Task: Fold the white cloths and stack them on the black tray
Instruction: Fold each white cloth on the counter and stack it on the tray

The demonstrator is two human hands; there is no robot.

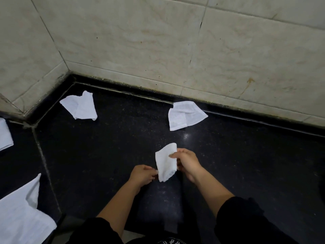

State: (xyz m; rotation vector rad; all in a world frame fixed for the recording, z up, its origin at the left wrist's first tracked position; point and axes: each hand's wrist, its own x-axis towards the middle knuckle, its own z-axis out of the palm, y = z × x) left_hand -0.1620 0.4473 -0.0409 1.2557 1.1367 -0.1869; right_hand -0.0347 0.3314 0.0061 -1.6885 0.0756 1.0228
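I hold a small folded white cloth above the dark counter, near the middle of the view. My left hand pinches its lower left edge. My right hand pinches its upper right side with thumb and fingers. Two more white cloths lie loosely on the counter: one at the back left corner, one at the back centre by the wall. No black tray can be made out apart from the dark surface.
Beige tiled walls close the counter at the back and left. A large white cloth lies at the lower left, and another white cloth edge shows at the far left. My dark sleeves fill the bottom.
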